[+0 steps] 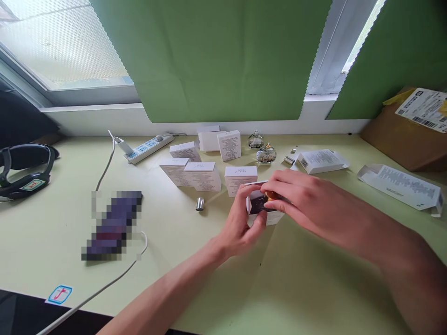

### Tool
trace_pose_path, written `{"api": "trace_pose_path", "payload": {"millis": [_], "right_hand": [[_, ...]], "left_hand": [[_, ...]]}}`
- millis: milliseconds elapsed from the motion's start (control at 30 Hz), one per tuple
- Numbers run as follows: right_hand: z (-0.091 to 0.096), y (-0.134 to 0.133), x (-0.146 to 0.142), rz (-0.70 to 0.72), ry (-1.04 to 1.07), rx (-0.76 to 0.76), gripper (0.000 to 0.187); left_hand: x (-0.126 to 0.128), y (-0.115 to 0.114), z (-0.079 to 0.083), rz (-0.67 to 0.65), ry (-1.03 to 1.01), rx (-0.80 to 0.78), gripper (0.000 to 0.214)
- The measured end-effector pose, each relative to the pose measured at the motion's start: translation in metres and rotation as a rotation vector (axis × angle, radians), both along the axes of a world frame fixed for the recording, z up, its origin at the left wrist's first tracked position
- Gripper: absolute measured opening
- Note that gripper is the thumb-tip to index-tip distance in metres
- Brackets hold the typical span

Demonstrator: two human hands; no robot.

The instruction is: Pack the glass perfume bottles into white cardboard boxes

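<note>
My left hand [244,221] is closed around the left side of a small white box [275,218], its open top showing a dark inside. Over that opening, my right hand [296,193] pinches a shiny gold-orange cap [270,194], perhaps the top of a bottle; whatever is below it is hidden in the box. Just behind stands a closed white box [240,179] with fine print. Two round glass bottles [266,154] stand farther back. A silver cylindrical cap [199,204] rests on the table to the left of my hands.
Several white boxes [202,177] stand at the back middle. Opened white cartons [401,188] lie at right, before a brown cardboard box [408,135]. At left are a power strip [150,148], a cable, a pixelated dark object [113,228] and a black headset [28,172].
</note>
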State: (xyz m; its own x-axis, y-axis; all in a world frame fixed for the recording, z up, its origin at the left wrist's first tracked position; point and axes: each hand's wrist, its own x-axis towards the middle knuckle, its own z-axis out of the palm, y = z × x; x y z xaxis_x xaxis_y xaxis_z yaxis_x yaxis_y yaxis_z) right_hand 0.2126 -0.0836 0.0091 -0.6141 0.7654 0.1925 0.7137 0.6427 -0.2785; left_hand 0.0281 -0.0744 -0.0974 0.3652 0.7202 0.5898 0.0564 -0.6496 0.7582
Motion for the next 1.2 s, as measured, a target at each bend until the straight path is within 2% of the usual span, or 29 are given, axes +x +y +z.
{"api": "trace_pose_path", "payload": {"millis": [67, 167, 300, 433, 600, 800, 933, 1033, 1100, 1133, 1200], "right_hand": [[0.000, -0.001, -0.004, -0.028, -0.008, -0.004, 0.010], [-0.002, -0.004, -0.014, -0.162, -0.027, -0.031, 0.010], [-0.002, -0.008, -0.022, -0.262, -0.059, 0.014, 0.012], [-0.001, -0.011, -0.022, -0.242, -0.117, 0.024, 0.016], [-0.001, -0.013, -0.021, -0.175, -0.158, -0.036, 0.019], [-0.001, -0.014, -0.020, -0.162, -0.145, -0.128, 0.028], [0.008, -0.011, -0.005, -0.116, -0.022, -0.119, 0.029], [0.016, -0.001, 0.016, -0.232, 0.131, -0.118, 0.022], [0.018, 0.012, 0.032, -0.319, 0.167, -0.212, 0.026], [0.016, 0.020, 0.040, -0.318, 0.173, -0.285, 0.031], [0.010, 0.035, 0.053, -0.231, 0.162, -0.468, 0.040]], "left_hand": [[0.000, 0.000, -0.001, -0.006, -0.005, -0.017, 0.037], [0.000, 0.001, -0.002, -0.011, -0.005, -0.035, 0.037], [-0.001, 0.001, -0.003, -0.003, 0.004, -0.039, 0.040], [-0.002, 0.001, -0.003, 0.003, 0.012, -0.035, 0.041], [-0.002, 0.001, -0.003, 0.004, 0.014, -0.042, 0.043], [-0.003, 0.000, -0.003, 0.020, 0.019, -0.045, 0.043], [-0.004, 0.000, -0.004, 0.027, 0.023, -0.070, 0.042], [-0.007, 0.001, -0.005, 0.007, -0.008, -0.133, 0.040], [-0.008, 0.001, -0.005, -0.013, -0.051, -0.193, 0.037], [-0.008, 0.001, -0.005, -0.018, -0.077, -0.223, 0.036], [-0.008, 0.002, -0.004, -0.029, -0.126, -0.266, 0.035]]}}
